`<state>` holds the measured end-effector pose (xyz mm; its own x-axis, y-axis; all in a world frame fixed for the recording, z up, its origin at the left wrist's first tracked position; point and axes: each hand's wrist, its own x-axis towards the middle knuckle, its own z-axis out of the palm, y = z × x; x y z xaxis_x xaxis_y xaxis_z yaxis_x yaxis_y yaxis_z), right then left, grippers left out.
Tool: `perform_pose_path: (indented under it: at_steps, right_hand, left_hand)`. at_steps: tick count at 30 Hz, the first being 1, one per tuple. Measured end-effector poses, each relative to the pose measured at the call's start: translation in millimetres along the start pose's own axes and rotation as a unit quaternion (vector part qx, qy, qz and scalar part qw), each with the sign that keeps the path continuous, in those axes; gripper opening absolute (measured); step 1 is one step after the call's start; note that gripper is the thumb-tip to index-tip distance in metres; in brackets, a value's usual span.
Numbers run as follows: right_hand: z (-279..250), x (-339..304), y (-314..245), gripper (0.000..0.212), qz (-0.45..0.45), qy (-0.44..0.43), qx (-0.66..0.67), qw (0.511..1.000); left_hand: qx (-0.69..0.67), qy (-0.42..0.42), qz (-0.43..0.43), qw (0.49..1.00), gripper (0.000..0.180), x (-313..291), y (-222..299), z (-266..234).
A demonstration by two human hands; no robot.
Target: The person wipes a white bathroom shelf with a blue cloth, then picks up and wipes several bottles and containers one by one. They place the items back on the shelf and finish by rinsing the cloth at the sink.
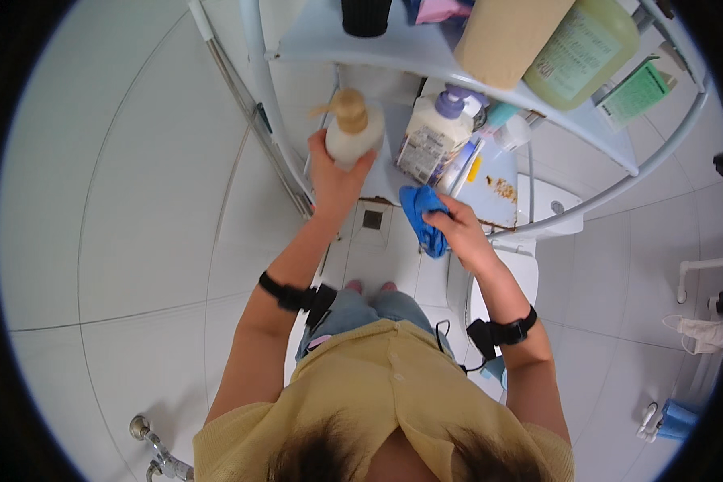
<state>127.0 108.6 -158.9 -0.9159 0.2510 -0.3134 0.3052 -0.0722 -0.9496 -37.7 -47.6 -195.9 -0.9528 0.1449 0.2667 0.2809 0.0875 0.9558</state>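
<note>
My left hand (336, 178) is wrapped round a white pump bottle (353, 143) with a tan pump head, at the left end of the lower shelf (498, 197). Whether the bottle's base touches the shelf I cannot tell. In my right hand (463, 233) is a crumpled blue cloth (422, 221), pinched in front of the shelf's edge. Just beyond the cloth stands a white pump bottle with a purple pump (435, 140). Beside that bottle are a white jar (512, 134) and a yellow item (474, 169). Rust marks the shelf's right part.
An upper shelf (321, 46) overhangs, bearing a black cup (366, 18), a beige container (510, 40), a yellow-green bottle (584, 52) and a green box (636, 95). A white toilet (522, 281) stands at right. Metal poles (245, 96) lean at left; a tap (159, 454) is lower left.
</note>
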Motion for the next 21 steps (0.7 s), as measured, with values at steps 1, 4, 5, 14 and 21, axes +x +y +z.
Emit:
perform_pose_path:
  at_steps: [1,4,5,14,21]
  right_hand:
    - [4.7,6.9,5.8,0.034,0.003,-0.001,-0.009,1.000]
    - [32.0,36.9,20.8,0.036,-0.030,-0.002,-0.169,0.985]
    - [41.2,47.5,22.4,0.038,-0.042,-0.011,-0.247,0.968]
    - [108.4,209.9,54.2,0.055,-0.124,0.278,-0.709,0.636]
    - [85.3,277.6,40.9,0.045,-0.043,0.322,-0.596,0.735]
  left_hand:
    - [-0.025,0.000,0.008,1.000,0.073,-21.7,-2.2,-16.9]
    - [-0.069,-0.031,-0.029,0.997,0.072,-66.9,0.9,-64.3]
    - [-0.075,-0.038,-0.030,0.996,0.072,-75.9,8.1,-78.0]
    - [-0.013,-0.099,-0.030,0.995,0.071,-68.3,-2.3,-140.2]
    - [-0.025,-0.150,-0.031,0.988,0.069,-61.5,-19.3,-167.0]
